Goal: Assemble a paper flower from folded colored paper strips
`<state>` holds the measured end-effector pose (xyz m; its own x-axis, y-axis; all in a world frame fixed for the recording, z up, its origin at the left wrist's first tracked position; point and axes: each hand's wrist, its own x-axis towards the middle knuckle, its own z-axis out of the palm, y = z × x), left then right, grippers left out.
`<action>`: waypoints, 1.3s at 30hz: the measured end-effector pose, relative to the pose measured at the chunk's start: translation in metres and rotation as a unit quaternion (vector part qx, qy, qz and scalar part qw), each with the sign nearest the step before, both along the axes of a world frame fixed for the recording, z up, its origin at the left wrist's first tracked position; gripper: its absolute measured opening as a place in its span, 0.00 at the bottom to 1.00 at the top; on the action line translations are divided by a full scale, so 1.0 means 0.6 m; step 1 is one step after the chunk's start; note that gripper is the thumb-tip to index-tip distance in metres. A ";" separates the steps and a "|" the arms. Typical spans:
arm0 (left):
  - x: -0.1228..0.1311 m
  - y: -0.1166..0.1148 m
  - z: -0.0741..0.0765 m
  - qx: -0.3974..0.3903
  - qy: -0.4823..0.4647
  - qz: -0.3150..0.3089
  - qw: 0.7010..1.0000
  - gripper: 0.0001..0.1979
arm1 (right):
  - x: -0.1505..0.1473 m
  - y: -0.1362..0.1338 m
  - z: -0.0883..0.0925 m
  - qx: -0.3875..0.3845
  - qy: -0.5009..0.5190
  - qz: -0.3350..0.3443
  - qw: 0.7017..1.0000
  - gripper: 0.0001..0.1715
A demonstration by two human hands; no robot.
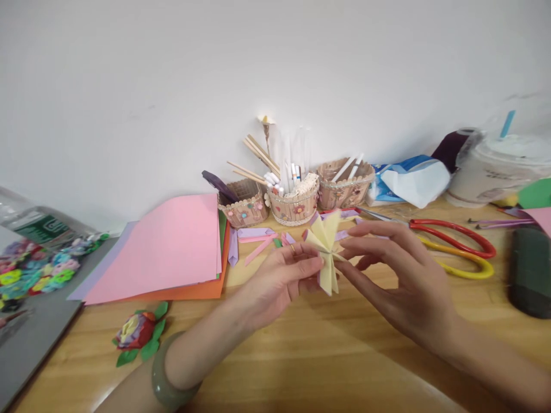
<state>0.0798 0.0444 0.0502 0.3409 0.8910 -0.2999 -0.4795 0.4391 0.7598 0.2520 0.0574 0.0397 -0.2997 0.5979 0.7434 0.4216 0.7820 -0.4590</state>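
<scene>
Thumb and fingers of the left hand [279,275] pinch the yellow paper [329,258] near its middle, holding it up above the table [267,367]. The right hand [407,289] is loosely curled with its fingers spread, its thumb tip close against the paper's right edge; whether it grips there I cannot tell.

Folding is well along, I judge: pointed segments fan out above and below a gathered centre. They do not yet stand evenly all round, so the shaping looks unfinished. Fingers cover the left edge, and whether anything is joined there cannot be told.

Just beyond the hands lie loose strips [257,232], with scissors [451,225] to the right, 1 handle loop red and 1 yellow. Behind, 3 baskets [290,213] stand near the wall [129,86], holding sticks [260,155] among other things. To the left are coloured sheets [159,246] and, nearer, 1 paper flower [135,332] with green leaves, which looks complete.
</scene>
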 end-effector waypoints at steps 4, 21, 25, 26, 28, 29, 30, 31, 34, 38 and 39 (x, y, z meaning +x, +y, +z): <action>0.001 0.004 -0.006 0.009 -0.012 0.017 1.000 0.12 | 0.000 0.003 0.005 -0.046 -0.023 0.054 0.997 0.08; 0.008 -0.004 -0.001 0.059 0.056 0.013 0.997 0.09 | -0.003 -0.002 0.012 -0.185 -0.023 0.074 0.980 0.05; 0.012 -0.007 0.000 0.058 0.088 0.034 0.994 0.10 | -0.003 -0.009 0.013 -0.076 -0.078 0.042 0.993 0.06; 0.012 -0.007 0.000 0.062 0.090 0.042 0.993 0.10 | -0.003 -0.012 0.011 -0.038 -0.093 0.034 0.994 0.06; 0.011 -0.008 -0.003 0.078 0.091 0.052 0.991 0.09 | -0.003 -0.015 0.010 0.015 -0.113 0.026 0.993 0.06; 0.010 -0.008 -0.004 0.090 0.091 0.051 0.990 0.08 | -0.003 -0.016 0.011 0.018 -0.113 0.023 0.993 0.06; 0.010 -0.009 -0.006 0.102 0.093 0.047 0.989 0.07 | -0.003 -0.015 0.014 0.005 -0.103 0.019 0.994 0.06; 0.009 -0.009 -0.008 0.116 0.094 0.038 0.988 0.07 | -0.002 -0.014 0.017 -0.026 -0.085 0.015 0.996 0.06; 0.008 -0.011 -0.011 0.157 0.106 0.029 0.982 0.05 | 0.000 -0.007 0.033 -0.166 -0.019 0.028 0.985 0.09; 0.009 -0.013 -0.008 0.189 0.140 0.063 0.970 0.06 | 0.000 -0.003 0.033 -0.234 -0.021 0.079 0.969 0.11; 0.009 -0.013 -0.006 0.187 0.146 0.067 0.969 0.07 | 0.000 -0.004 0.028 -0.190 -0.031 0.061 0.979 0.06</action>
<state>0.0853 0.0365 0.0466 0.1640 0.9863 -0.0143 -0.2528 0.0560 0.9659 0.2517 0.0551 0.0563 -0.4231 0.7856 0.4515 0.3726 0.6051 -0.7036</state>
